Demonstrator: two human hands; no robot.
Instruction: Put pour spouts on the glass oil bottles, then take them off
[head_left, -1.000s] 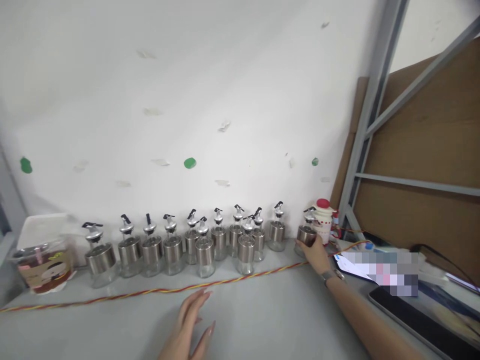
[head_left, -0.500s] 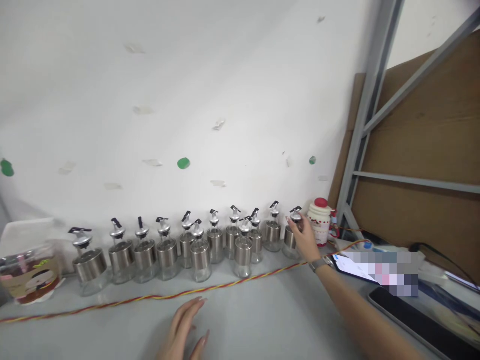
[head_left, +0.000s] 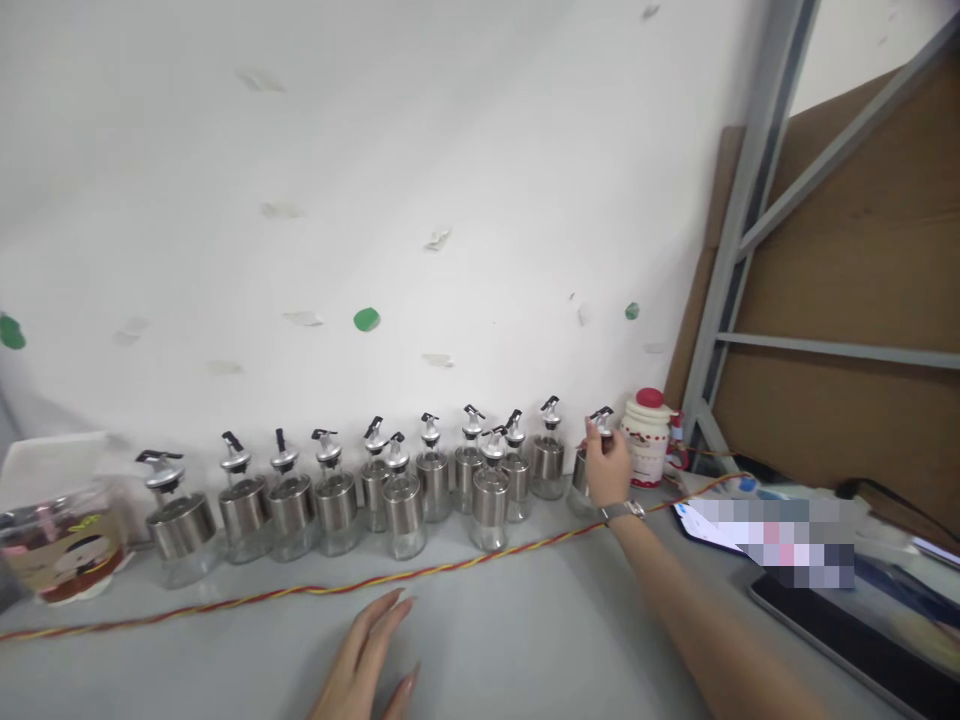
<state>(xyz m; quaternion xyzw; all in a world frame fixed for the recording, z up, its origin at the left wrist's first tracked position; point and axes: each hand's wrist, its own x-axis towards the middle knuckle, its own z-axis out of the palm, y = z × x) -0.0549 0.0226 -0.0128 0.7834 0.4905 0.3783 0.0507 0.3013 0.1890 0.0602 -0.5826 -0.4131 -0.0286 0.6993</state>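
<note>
**Desk:** Where do your hands appear in this shot?

**Photographer:** Your right hand (head_left: 606, 470), a band (head_left: 622, 513) at the wrist, closes around the neck of a glass bottle (head_left: 581, 497) at right of centre, the fingers at its spout. Your left hand (head_left: 364, 660) is open at bottom centre, fingers slightly bent; whether it touches the counter (head_left: 495, 640), you cannot tell from here.

**Desk:** And the bottle you grip?

**Photographer:** It stands upright, partly hidden by your hand, between a jar (head_left: 646, 450) with a red lid, just to its right, and eleven similar bottles (head_left: 403, 512) ranged leftward along the wall (head_left: 495, 150).

**Desk:** What else surrounds you?

**Photographer:** A twisted red-and-yellow cord (head_left: 300, 592) runs across the counter in front of the bottles. A clear tub (head_left: 64, 560) sits at lower left, and a dark phone (head_left: 847, 635) lies at lower right.
</note>
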